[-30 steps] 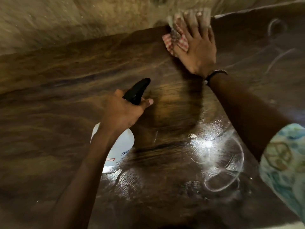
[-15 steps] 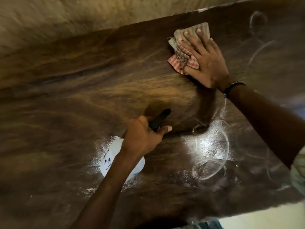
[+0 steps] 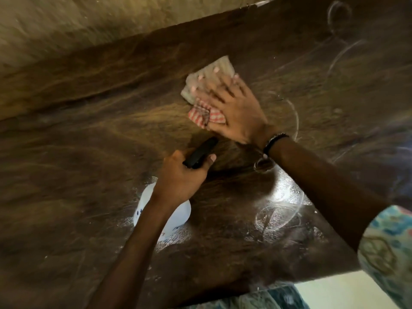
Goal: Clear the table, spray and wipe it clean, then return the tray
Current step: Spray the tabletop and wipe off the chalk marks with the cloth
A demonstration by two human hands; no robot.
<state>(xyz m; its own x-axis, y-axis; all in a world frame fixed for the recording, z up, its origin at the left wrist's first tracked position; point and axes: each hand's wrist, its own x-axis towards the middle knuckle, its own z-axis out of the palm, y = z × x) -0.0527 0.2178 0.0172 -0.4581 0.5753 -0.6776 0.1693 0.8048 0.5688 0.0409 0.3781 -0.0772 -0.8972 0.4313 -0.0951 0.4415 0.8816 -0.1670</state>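
A dark wooden table [image 3: 89, 152] fills the head view, with wet streaks and ring marks on its right half. My right hand [image 3: 234, 108] presses flat, fingers spread, on a folded red-and-white checked cloth [image 3: 205, 94] near the table's middle; the hand is blurred by motion. My left hand [image 3: 180, 175] grips the black trigger head of a white spray bottle [image 3: 176, 210], which stands on the table just below the cloth. No tray is in view.
A tan wall [image 3: 89, 25] runs along the table's far edge. The near edge [image 3: 289, 279] crosses the lower right, with pale floor [image 3: 334, 293] and patterned clothing [image 3: 388, 253] beyond it. A dark bracelet [image 3: 274, 140] circles my right wrist.
My right hand has dragged the cloth from the far edge toward me and leftward, close to the bottle. The left hand keeps its grip on the bottle, which now stands on the table.
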